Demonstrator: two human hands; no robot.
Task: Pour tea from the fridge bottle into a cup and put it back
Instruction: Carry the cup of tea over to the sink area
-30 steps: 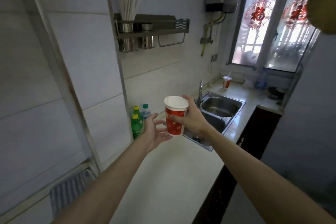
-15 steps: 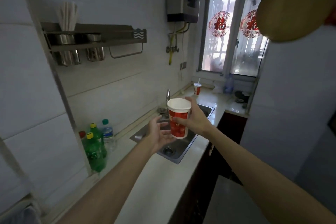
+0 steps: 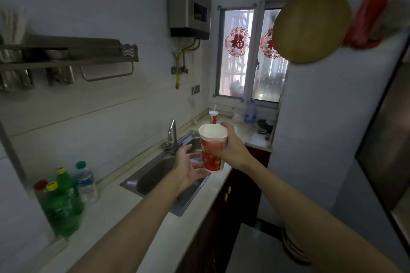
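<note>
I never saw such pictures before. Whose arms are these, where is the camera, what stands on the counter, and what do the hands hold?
There is no machine: a person wears the camera on the head, so you see their own arms from above. The right hand grips a red and white cup; the left hand is open beside it, holding nothing. The counter has a sink; on it stand bottles and a second cup with a straw.
</note>
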